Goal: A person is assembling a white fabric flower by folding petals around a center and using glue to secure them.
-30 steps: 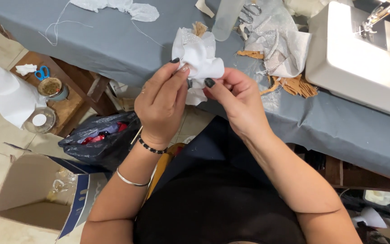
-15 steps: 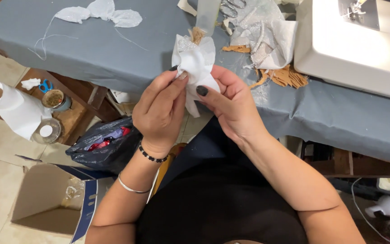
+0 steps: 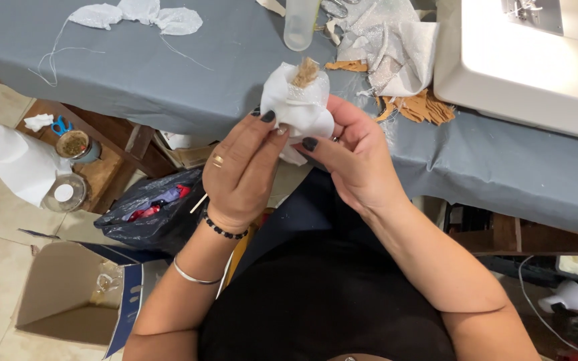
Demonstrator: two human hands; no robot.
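Both my hands, left hand [image 3: 242, 170] and right hand [image 3: 356, 157], pinch the white fabric bundle [image 3: 299, 100] mid-frame, above the grey worktop [image 3: 168, 73] edge.

Cardboard box [image 3: 75, 301]: on the tiled floor at lower left, open at the top, plain brown inside, one outer side blue and white; small clear items lie in it, too small to tell.

Black plastic bag [image 3: 155, 214]: on the floor just right of the box, under the table edge, mouth open, red and purple contents showing.

Clear plastic bottle [image 3: 300, 23]: upright on the grey tablecloth at top centre, pale and see-through.

Labels, signs, screens: none visible.
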